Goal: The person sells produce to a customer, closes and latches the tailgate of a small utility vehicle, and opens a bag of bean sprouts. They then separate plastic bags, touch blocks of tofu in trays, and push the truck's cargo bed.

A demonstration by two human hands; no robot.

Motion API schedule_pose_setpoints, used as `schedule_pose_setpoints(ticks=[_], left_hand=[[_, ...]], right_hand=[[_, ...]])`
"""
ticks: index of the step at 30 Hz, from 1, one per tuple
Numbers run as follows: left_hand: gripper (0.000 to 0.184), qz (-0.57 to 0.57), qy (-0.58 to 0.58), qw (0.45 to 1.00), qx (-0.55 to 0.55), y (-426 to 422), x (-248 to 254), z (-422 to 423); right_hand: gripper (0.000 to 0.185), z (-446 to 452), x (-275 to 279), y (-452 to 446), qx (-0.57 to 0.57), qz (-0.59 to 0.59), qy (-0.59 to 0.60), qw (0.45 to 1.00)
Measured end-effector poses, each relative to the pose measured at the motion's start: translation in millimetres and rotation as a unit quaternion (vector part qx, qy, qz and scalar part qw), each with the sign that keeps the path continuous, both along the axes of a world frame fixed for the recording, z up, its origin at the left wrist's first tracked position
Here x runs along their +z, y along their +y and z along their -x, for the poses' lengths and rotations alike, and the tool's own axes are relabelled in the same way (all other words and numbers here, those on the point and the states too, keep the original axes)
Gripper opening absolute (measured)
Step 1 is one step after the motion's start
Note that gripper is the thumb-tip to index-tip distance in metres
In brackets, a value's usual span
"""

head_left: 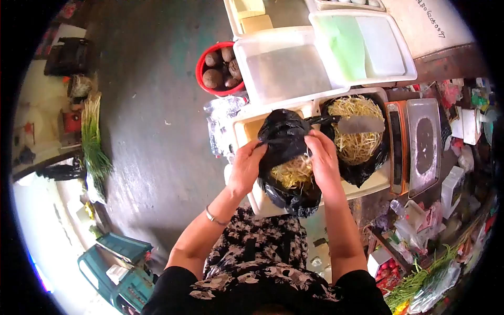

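taking the black bag (286, 129) as the centre of the clock, a person's two bare hands are working at its mouth: the left hand (245, 165) is coming in from nine o'clock, its fingers pinching the plastic at the rim, and the right hand (324, 160) is coming in from three o'clock, its fingers pinching the rim on the other side. the bag is sitting over a cream tub (243, 132), though whether it is resting there or being held up is hard to tell; a heap of yellowish sprouts (294, 170) is showing in its open part, toward six o'clock. a metal bracelet (210, 214) is circling the left wrist

at two o'clock, just beside the bag, more sprouts (357, 149) are filling a second black bag (362, 176), and a broad metal blade (362, 125) is lying across them. farther out at three o'clock an orange scale (397, 147) is standing next to a metal tray (423, 142). a white tray (286, 63) is lying at twelve o'clock, and at eleven a red bucket (199, 76) is holding round brown roots (212, 79). well apart, at nine o'clock, long green stalks (92, 134) are lying in a bunch
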State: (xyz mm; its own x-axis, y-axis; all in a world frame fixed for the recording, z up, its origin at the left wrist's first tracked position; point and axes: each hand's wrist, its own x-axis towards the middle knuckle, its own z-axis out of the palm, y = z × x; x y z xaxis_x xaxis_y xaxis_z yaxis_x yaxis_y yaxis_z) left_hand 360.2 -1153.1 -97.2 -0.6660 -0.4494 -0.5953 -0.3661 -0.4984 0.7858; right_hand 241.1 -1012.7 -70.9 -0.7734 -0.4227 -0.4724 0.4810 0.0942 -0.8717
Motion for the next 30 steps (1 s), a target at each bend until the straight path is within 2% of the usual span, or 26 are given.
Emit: schedule_pose_setpoints(ticks=[2,4,6,8,10,11,12,14,18,20,21,22,23,24,25,26,27,28,30], left_hand=[[0.02,0.075,-0.017,0.993,-0.084,3,34,-8],[0.019,0.071,0.004,0.994,-0.08,5,34,-15],[0.019,0.113,-0.024,0.986,-0.118,4,35,-18],[0.019,0.085,-0.012,0.992,-0.09,-1,3,-22],[0.025,0.114,-0.002,0.977,-0.178,-14,4,-16],[0.036,0.12,0.0,0.966,-0.23,-19,6,-19],[0.049,0.141,0.052,0.955,-0.257,-19,7,-16],[0.06,0.3,0.047,0.906,-0.295,-14,18,-13],[0.055,0.354,0.036,0.902,-0.246,-12,10,-16],[0.046,0.478,0.028,0.82,-0.314,-11,9,-20],[0.038,0.507,0.056,0.799,-0.317,-10,14,-16],[0.038,0.506,0.056,0.8,-0.318,-10,19,-8],[0.038,0.558,0.087,0.762,-0.315,-11,22,2],[0.039,0.608,0.117,0.721,-0.311,-15,22,10],[0.029,0.58,0.133,0.729,-0.338,-20,12,15],[0.029,0.579,0.134,0.73,-0.339,-22,3,15],[0.028,0.487,0.13,0.805,-0.313,-22,-6,15],[0.027,0.387,0.125,0.869,-0.283,-21,-13,15],[0.025,0.424,0.131,0.856,-0.265,-20,-21,14]], right_hand=[[0.019,-12,24,12,0.02,0.044,0.021,0.999],[0.021,-18,34,25,0.068,0.04,-0.021,0.997],[0.023,-19,15,32,0.141,-0.006,0.026,0.99],[0.024,-24,-21,32,0.148,-0.009,0.053,0.988],[0.025,-27,-32,27,0.114,-0.006,0.048,0.992],[0.026,-24,-36,31,0.113,-0.014,0.068,0.991],[0.024,-19,-27,29,0.115,-0.015,0.028,0.993],[0.022,-18,-36,29,0.118,-0.016,0.071,0.99],[0.019,-23,-41,37,0.164,-0.027,0.059,0.984],[0.016,-25,-37,40,0.189,-0.025,0.099,0.977],[0.016,-25,-35,41,0.188,-0.026,0.099,0.977],[0.012,-25,-33,41,0.159,-0.027,0.171,0.972],[0.008,-25,-31,41,0.129,-0.027,0.242,0.961],[0.008,-26,-29,39,0.13,-0.028,0.24,0.962],[0.005,-24,-26,34,0.096,-0.028,0.264,0.959],[0.005,-19,-26,30,0.063,-0.028,0.289,0.955],[0.01,-10,-36,28,0.074,-0.112,0.425,0.895],[0.01,-3,-45,20,0.073,-0.113,0.425,0.895],[0.011,7,-65,4,0.04,-0.102,0.466,0.878]])
